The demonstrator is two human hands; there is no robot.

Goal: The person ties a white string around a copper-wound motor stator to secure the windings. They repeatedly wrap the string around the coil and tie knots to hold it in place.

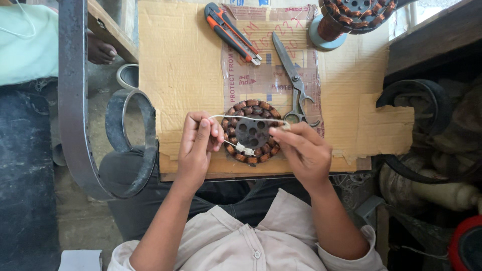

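A round motor stator [252,131] with copper-brown windings around a grey holed core lies on a cardboard sheet [186,60] at the near edge. My left hand [198,143] pinches one end of a thin white sleeve or wire [246,117] just left of the stator. My right hand [301,148] pinches its other end at the stator's right side. The white strand arcs over the top of the windings. A small white tie [245,149] sits on the lower windings.
Scissors [293,83] and an orange-and-black utility knife [232,32] lie behind the stator. A second wound stator [351,15] stands at the back right. Curved metal bars [128,145] flank the table, and another person's foot [100,50] is at the far left.
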